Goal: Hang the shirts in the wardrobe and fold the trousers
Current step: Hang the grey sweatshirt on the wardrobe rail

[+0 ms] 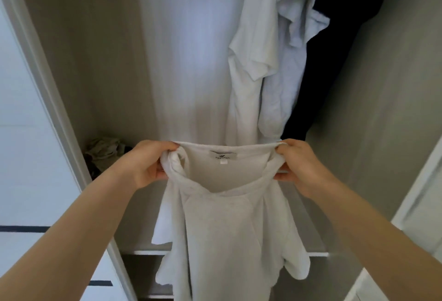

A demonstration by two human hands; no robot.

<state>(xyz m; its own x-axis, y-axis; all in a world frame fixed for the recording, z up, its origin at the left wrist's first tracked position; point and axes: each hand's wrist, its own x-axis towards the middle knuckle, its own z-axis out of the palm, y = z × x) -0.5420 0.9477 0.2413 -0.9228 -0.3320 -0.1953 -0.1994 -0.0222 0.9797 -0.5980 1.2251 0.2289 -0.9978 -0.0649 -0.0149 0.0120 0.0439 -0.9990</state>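
Head view. The white shirt [227, 224] hangs at frame centre, in front of the open wardrobe [95, 49].

- The left hand [148, 164] grips the collar's 9 o'clock end and the right hand [296, 166] its 3 o'clock end. The fingers of both are curled round the fabric.
- The neck opening is stretched along the 9-to-3 line, with the label [223, 156] facing the camera.
- The shirt's long axis runs 12 to 6, collar up and hem down.
- Both hands are equally near the collar.
- No hanger is visible.
- The hung shirts [251, 61] lie at 12 to 1 o'clock of the collar, with a dark garment [334, 37] beside them.

Judgement: the next move requires a hanger entered through the neck opening.
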